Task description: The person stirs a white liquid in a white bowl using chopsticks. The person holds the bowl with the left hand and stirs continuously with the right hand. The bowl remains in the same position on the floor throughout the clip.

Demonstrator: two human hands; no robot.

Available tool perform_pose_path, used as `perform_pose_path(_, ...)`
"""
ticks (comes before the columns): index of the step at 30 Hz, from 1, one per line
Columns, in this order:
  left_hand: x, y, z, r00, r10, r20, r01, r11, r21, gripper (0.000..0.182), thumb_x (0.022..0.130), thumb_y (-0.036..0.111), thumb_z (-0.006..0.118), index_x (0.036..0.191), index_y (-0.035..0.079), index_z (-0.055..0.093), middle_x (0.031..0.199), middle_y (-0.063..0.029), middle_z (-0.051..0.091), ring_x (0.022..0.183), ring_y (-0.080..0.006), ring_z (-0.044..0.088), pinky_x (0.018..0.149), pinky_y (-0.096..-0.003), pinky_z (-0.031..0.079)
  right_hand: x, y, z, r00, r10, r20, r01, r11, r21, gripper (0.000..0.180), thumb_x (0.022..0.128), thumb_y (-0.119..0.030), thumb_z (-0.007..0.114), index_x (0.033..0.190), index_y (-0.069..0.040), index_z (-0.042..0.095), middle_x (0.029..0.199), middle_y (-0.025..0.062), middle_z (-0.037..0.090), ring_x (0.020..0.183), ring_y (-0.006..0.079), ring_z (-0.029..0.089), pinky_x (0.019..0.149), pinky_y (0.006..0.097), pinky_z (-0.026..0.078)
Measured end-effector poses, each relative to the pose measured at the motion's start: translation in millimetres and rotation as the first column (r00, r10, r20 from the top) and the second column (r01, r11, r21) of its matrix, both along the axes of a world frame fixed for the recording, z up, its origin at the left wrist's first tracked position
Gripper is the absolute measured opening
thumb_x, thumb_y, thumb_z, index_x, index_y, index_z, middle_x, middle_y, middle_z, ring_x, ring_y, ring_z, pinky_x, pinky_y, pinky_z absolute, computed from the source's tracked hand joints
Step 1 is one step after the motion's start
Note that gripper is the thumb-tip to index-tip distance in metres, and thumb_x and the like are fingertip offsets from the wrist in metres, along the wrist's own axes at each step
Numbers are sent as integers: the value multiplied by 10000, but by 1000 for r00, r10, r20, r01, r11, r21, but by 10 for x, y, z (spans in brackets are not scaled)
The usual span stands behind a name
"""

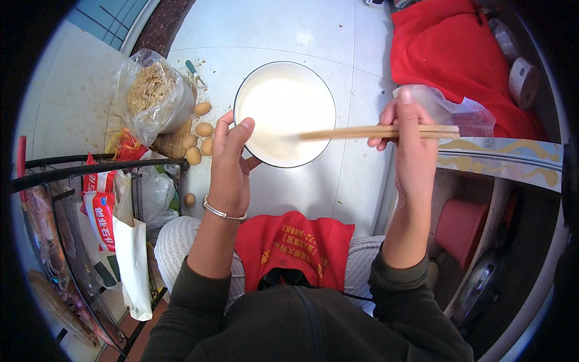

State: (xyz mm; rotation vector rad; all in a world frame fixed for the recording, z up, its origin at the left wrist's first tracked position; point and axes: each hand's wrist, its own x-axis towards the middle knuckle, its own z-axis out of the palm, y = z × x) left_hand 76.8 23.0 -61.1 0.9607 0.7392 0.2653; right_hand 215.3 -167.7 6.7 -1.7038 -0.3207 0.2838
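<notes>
A white bowl with a dark rim point(289, 97) is in front of me, with pale, creamy contents inside. My left hand point(233, 149) grips its left side, thumb over the rim and fingers outside. A silvery bangle point(221, 211) circles that wrist. In my right hand point(409, 122) is a pair of wooden chopsticks point(357, 132), held nearly level and pointing left. Their tips reach into the bowl and are blurred, so contact with the contents is hard to judge.
Left of the bowl, several brown eggs point(204, 130) lie near a clear plastic bag of dry flakes point(156, 92) and a green-handled peeler point(193, 70). A black wire rack point(99, 171) stands at lower left. Red cloth point(448, 50) drapes at upper right, above an open cabinet point(470, 190).
</notes>
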Motion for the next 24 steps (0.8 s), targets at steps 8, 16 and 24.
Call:
perform_pose_path(8,7,-20,41,1000,-5,2,5,1000,5,561,968,383,643,1411,102,445,1276,-82,610,1156,-166,604,927,-379,517,9,6,-28,995,-83,53,78,993,84,454,1101,-368,527,782,-49,577,693,16,577,575,93,616,521,238,449)
perform_pose_path(16,3,-15,32,1000,-7,7,7,1000,-9,541,983,368,626,1412,96,440,1279,-79,608,1154,-166,605,932,-387,518,9,-2,-60,998,-50,49,49,998,27,430,1100,-334,529,791,-38,571,694,17,569,581,101,624,523,241,446)
perform_pose_path(24,2,-13,55,1000,-1,2,1,1000,-19,472,1005,310,605,1402,105,451,1254,-70,612,1137,-164,621,904,-374,545,15,18,-33,997,-41,58,40,999,21,439,1105,-333,516,784,-38,570,690,8,561,583,90,610,522,232,439)
